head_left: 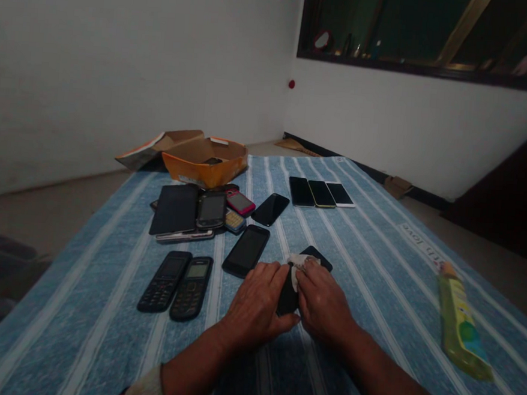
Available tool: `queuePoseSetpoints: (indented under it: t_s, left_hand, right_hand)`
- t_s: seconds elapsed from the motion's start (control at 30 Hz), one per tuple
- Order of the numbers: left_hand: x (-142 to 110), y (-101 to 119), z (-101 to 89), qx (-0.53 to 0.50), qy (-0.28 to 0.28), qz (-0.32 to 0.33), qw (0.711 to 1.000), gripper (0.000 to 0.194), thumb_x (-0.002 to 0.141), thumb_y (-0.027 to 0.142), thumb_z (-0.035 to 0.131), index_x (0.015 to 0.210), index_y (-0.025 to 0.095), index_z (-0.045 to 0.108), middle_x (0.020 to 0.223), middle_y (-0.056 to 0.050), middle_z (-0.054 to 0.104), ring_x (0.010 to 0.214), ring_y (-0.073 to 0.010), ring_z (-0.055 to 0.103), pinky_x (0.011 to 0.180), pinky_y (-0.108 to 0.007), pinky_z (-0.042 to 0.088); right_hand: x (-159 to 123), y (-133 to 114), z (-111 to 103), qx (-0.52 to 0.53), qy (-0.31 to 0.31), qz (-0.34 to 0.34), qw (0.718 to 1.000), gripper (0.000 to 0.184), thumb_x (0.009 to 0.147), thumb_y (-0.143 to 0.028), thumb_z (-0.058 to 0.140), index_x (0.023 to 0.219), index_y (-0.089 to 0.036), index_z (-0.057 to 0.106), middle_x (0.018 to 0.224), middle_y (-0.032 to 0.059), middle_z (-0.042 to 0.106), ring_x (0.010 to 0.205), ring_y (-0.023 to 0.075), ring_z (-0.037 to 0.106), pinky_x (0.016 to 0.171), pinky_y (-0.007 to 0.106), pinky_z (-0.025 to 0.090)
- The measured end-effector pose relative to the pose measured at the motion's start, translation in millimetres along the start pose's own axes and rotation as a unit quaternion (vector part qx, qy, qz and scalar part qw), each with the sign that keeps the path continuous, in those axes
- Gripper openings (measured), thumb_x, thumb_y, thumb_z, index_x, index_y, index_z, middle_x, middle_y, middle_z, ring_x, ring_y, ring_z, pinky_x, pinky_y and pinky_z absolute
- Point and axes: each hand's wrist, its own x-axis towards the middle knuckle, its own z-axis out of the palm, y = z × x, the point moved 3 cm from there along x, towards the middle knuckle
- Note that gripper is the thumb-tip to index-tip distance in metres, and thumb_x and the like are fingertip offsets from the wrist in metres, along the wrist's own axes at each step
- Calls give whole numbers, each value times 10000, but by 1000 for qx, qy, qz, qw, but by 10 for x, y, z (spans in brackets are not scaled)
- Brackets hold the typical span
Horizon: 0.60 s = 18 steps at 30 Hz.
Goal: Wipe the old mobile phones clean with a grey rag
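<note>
My left hand [258, 302] grips a dark phone [288, 295] by its left side, low over the striped cloth. A crumpled white tissue [301, 263] is pinched in my right hand [323, 301], pressed against the phone's upper right part. Just beyond my right fingers lies another dark phone [320, 257], partly covered by the hand and tissue. A black touchscreen phone [246, 249] rests beyond my left hand. Two keypad phones, one dark [165, 281] and one with a grey screen [191, 287], lie side by side to the left.
An open orange cardboard box [206, 170] stands at the far left, before a pile of phones [176, 209]. A black phone [270, 209] lies mid-table; three phones [321, 194] form a row farther right. A yellow-green liquid bottle [462, 326] lies on the right of the striped cloth [385, 326].
</note>
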Motion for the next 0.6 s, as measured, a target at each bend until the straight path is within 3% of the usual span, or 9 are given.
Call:
queuePoseSetpoints:
  t_s: [0.23,0.43,0.6]
  left_hand:
    - [1,-25,22,-5,9,-3,1000,689,715,339,691,1317,126,431,1253,-166,562,1130,-343,515,985,-496,422]
    - [18,-61,-134,-71,-41,22,996,832,594,303,808,1316,166,417,1250,-120,577,1131,-305,527,1004,-459,423]
    - [16,-92,-170,-72,-65,2,995,795,655,284,741,1355,187,376,1305,-127,543,1197,-320,506,1034,-503,401]
  right_hand:
    - [-90,-97,91,17,36,-51,998,398,818,-67,449,1170,-46,633,1208,237,635,1200,339,562,984,524,501]
    - [-101,-223,78,58,31,-97,993,362,815,-84,504,1150,-37,633,1173,254,649,1193,357,575,962,514,522]
    - [-88,-316,51,98,27,-98,990,357,857,-83,448,1169,-56,618,1180,247,639,1220,334,552,992,525,498]
